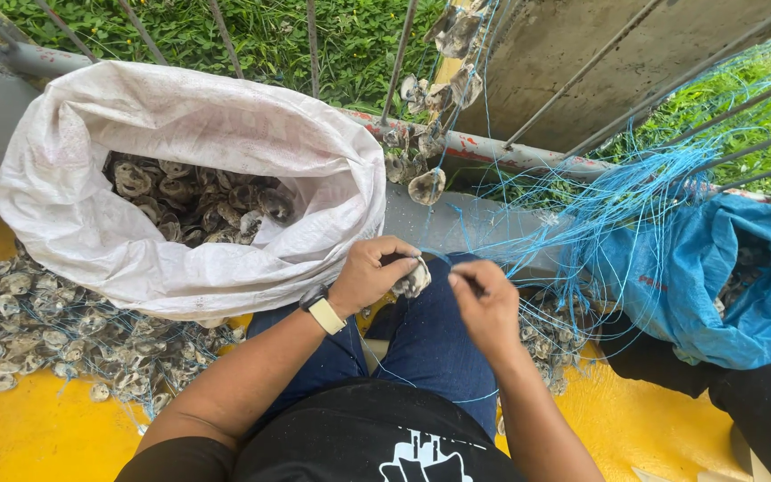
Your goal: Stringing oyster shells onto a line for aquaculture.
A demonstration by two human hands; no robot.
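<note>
The left hand (369,272) gripped an oyster shell (414,278), while just right of it the right hand (485,303) pinched blue twine (528,254).

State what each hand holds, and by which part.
The left hand grips an oyster shell by its upper edge. The right hand pinches a thin blue string between its fingertips.
</note>
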